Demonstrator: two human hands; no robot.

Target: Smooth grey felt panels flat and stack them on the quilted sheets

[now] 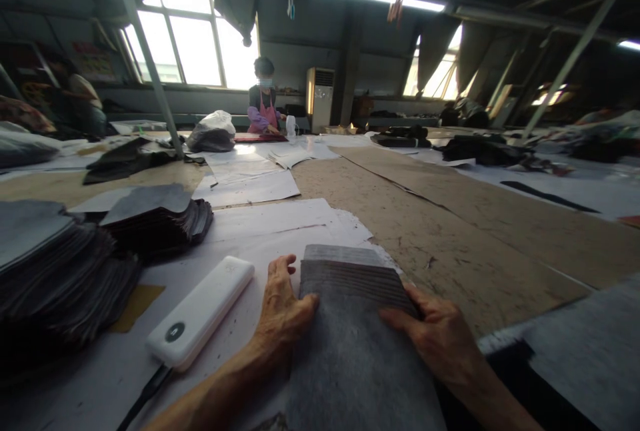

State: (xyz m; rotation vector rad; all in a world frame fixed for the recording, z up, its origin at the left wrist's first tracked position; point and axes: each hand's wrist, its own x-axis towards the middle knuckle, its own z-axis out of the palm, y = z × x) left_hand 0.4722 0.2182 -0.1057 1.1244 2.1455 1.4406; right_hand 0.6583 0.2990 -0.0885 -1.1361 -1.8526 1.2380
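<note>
A stack of grey fabric pieces (360, 344) lies in front of me, its far edges fanned out in thin steps. My left hand (285, 304) is at the stack's left side, thumb on its edge and the other fingers curled beyond it. On the right side, my right hand (437, 324) grips the edge, with the thumb on top and the fingers along the side. Left of my left hand, a white power bank (203, 311) with a black cable rests on white paper (265, 238).
Two thick piles of grey pieces, one nearer (55, 271) and one farther (157, 214), stand at the left. A person in a pink apron (265, 114) is across the table. Dark cloth (475, 150) lies at the back right. A slanted pole (145, 51) rises at the left.
</note>
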